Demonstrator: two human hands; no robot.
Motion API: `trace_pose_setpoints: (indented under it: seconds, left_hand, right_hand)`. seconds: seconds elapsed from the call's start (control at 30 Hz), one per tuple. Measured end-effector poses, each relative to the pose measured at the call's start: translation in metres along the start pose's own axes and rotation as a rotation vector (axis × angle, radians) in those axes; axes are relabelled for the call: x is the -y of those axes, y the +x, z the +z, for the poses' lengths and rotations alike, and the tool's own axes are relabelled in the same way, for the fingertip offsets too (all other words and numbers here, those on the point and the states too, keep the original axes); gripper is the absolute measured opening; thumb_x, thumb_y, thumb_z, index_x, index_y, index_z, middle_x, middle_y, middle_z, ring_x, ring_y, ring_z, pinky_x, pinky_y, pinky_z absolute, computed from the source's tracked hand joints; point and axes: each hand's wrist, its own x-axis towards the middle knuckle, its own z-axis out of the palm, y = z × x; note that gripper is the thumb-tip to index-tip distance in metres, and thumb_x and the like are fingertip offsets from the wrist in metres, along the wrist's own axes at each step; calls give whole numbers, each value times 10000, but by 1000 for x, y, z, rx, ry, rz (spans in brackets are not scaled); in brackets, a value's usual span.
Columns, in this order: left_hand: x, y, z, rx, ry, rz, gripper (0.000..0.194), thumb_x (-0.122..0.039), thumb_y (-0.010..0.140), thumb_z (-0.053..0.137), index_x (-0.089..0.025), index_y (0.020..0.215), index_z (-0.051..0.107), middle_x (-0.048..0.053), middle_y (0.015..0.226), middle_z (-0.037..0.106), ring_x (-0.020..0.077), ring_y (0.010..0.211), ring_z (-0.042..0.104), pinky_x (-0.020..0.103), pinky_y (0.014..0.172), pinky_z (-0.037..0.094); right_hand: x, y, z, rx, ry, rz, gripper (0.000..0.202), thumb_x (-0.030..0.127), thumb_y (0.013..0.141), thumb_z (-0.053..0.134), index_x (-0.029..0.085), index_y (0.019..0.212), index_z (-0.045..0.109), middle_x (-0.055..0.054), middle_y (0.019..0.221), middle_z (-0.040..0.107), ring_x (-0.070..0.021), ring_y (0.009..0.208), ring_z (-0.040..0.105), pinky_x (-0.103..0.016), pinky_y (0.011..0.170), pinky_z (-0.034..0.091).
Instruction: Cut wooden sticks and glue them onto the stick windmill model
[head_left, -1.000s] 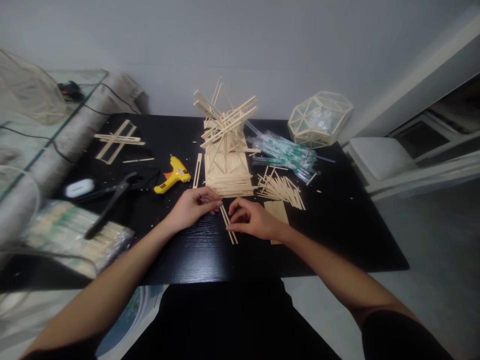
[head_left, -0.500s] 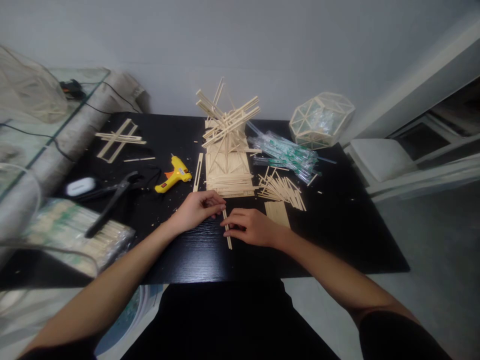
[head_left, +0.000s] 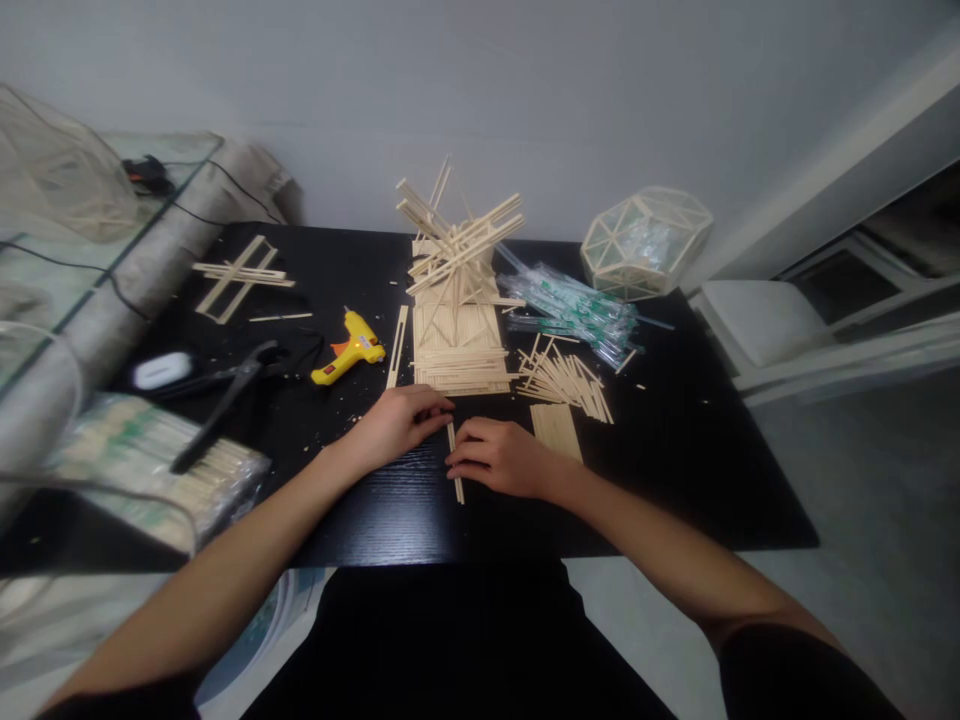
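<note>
two hands (head_left: 459, 440) grasp thin wooden sticks (head_left: 457, 484) near the yellow glue gun (head_left: 349, 350).

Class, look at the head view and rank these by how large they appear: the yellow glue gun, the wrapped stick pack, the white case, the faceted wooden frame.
Largest to smallest:
1. Wrapped stick pack
2. Faceted wooden frame
3. Yellow glue gun
4. White case
</note>
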Motion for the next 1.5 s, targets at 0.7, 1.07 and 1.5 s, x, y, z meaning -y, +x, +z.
trace_pose_setpoints:
  seconds: [0.7, 1.07, 1.5]
  left_hand:
    - [-9, -24, -4, -59, 138, -77, 239, -292, 948, 730, -209, 1172, 720, 81, 1195, 705, 252, 1117, 685, 421, 1006, 563]
    - [-8, -23, 8, -84, 119, -69, 154, -299, 991, 678, -198, 1105, 699, 78, 1108, 700, 236, 1027, 686, 403, 931, 568]
    - [-3, -26, 4, -170, 165, -56, 125, -279, 1006, 636, -198, 1025, 729, 67, 1024, 703, 221, 956, 678, 380, 878, 563]
  right_hand:
    - [17, -18, -9, 6, -149, -144, 255, 379, 1010, 689, 155, 1101, 768, -141, 1250, 715, -284, 1230, 653, -460, 1055, 581]
    - [20, -17, -5, -58, -166, -135, 236, 338, 1023, 660, 145, 1094, 776, -151, 1207, 744, -278, 1222, 660, -470, 1060, 590]
    - [19, -13, 2, -90, -173, -87, 198, 261, 1040, 610, 151, 1089, 767, -145, 1183, 745, -281, 1201, 670, -456, 992, 599]
